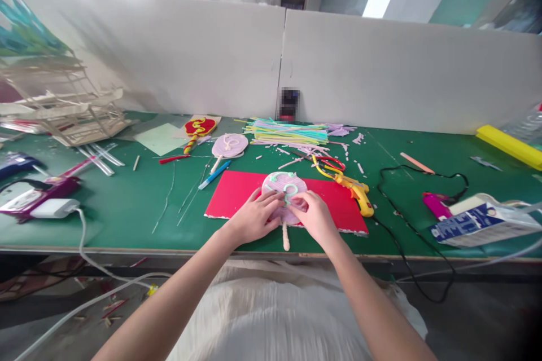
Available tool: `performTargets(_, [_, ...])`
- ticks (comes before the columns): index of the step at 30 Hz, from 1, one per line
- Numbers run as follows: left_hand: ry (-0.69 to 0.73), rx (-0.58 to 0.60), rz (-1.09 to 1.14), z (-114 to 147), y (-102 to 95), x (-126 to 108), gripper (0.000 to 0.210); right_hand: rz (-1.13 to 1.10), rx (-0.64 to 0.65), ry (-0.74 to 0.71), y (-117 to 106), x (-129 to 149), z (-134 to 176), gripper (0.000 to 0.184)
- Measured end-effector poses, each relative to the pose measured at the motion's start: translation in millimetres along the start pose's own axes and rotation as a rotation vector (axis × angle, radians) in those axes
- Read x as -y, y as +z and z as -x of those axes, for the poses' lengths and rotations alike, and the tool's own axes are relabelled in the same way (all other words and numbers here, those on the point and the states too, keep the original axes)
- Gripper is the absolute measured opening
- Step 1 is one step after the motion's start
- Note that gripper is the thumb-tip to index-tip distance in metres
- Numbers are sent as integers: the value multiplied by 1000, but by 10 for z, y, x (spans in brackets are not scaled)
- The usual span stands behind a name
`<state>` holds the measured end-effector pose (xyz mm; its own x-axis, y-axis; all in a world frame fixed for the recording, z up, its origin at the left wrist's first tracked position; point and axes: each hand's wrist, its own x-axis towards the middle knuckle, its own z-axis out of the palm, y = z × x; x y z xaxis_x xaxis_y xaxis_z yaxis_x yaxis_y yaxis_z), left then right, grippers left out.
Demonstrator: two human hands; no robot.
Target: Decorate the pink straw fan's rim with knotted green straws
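Note:
A round, fan-shaped craft piece (277, 181) in pale purple, with a cream handle pointing toward me, lies on a red board (228, 192). Mint-green curled trim (290, 187) decorates its face. My left hand (260, 215) rests over the left side of the piece, fingers stretched out across it. From the right, my right hand (311, 213) bends its fingers together at the piece's lower right, close to the green curl. Whatever sits between those fingertips is hidden. Right of the hands, a yellow hot glue gun (358, 192) lies across the board's edge.
Behind the board lie a bundle of coloured craft stems (292, 132), red-handled scissors (332, 163), a second purple fan (230, 145) and a red-and-yellow one (199, 127). A blue pen (215, 175) is at left. A power strip (38, 197) and a blue-white carton (483, 223) flank the table.

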<state>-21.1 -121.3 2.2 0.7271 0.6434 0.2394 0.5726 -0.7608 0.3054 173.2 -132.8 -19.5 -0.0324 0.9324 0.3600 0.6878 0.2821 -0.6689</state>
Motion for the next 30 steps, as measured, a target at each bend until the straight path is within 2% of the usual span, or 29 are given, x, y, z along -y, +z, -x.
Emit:
performTargets(5, [-10, -13, 83, -16, 22, 38, 34, -20, 57, 53, 84, 5, -66, 14])
performTargets(8, [-69, -76, 191, -26, 64, 71, 35, -21, 73, 57, 67, 55, -78, 10])
performTargets(10, [-163, -185, 217, -41, 84, 92, 33, -19, 66, 74, 66, 80, -75, 8])
performTargets(13, [-399, -333, 141, -92, 78, 108, 23, -25, 53, 100, 75, 92, -65, 8])
performTargets(15, [-579, -319, 59, -150, 63, 106, 20, -29, 46, 110, 84, 89, -59, 7])
performTargets(16, [-661, -274, 21, -186, 58, 102, 20, -31, 43, 113, 88, 87, -57, 7])
performTargets(19, [-769, -232, -12, -318, 65, 79, 24, -44, 37, 123, 98, 84, -53, 8])
performTargets(22, [-836, -199, -29, -467, 87, 44, 27, -66, 31, 137, 102, 87, -53, 9])
performTargets(25, [-882, -163, -48, -594, 91, 12, 21, -95, 34, 159, 95, 98, -58, 8])
performTargets(30, [-837, -146, -50, -645, 71, -7, 16, -160, 44, 198, 82, 124, -60, 4])
